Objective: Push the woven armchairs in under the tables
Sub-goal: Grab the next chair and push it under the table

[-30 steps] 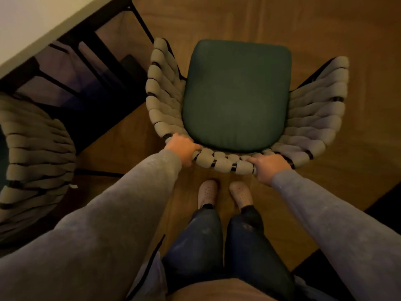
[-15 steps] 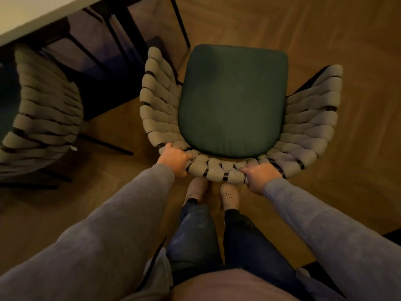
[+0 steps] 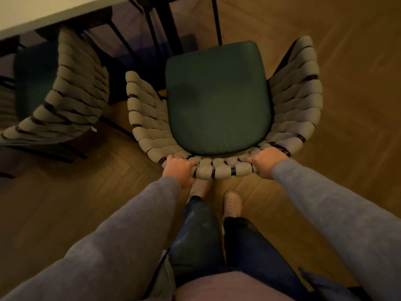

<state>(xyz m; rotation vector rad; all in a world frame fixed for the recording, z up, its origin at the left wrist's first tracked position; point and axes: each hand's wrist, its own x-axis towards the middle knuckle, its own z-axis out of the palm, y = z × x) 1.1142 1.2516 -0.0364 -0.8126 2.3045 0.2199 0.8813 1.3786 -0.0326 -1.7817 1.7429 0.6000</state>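
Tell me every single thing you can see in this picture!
table: one, white top with black legs, top left
held armchair: one, grey woven, middle
second armchair: one, grey woven, left, by the table
seat cushion: one, dark green, on the held armchair
floor: one, brown wood in a zigzag pattern, all around
shoes: two, pale with little holes, behind the held armchair
trousers: one pair, dark blue, bottom middle
sleeves: two, grey, reaching up from the bottom corners
left hand: one, grips the held armchair's back rim
right hand: one, grips the same rim further right
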